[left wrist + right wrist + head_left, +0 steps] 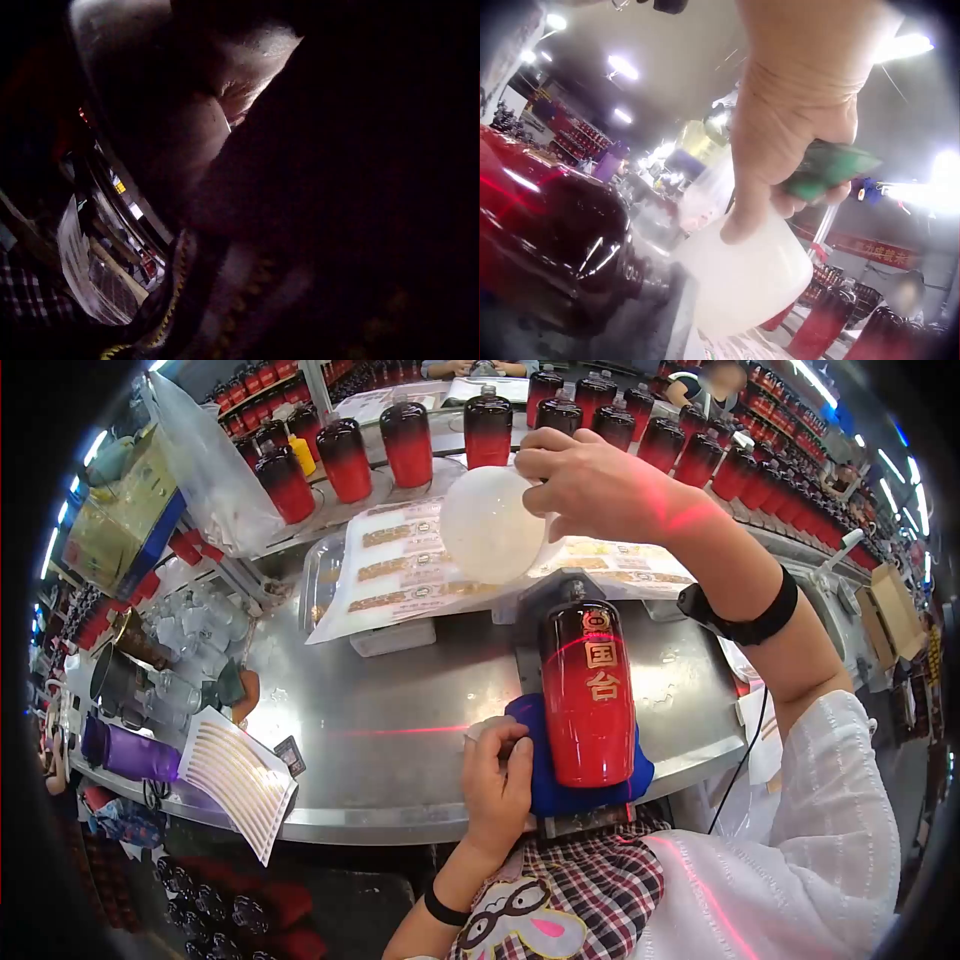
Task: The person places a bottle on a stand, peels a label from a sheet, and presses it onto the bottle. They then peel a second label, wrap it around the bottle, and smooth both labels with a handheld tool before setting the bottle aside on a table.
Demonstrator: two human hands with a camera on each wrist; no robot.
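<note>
At far left, a purple container (130, 751) is being seen beside a striped sheet (240, 775), which is being partly supported by the metal table (390, 690). Near the table's front edge, the left hand (497, 785) is being held with bent fingers just beside a blue cloth (540, 785); whether anything is being gripped cannot be told (the left wrist view is mostly dark). A rounded, translucent white container (492, 525) is being held above the printed sheets (400, 565). The red-and-black bottle (590, 710) is being supported on the cloth, its neck being pointed away from the person. The container is being grasped by the right hand (610, 490); a green item (829, 171) is also being held within its curled fingers.
</note>
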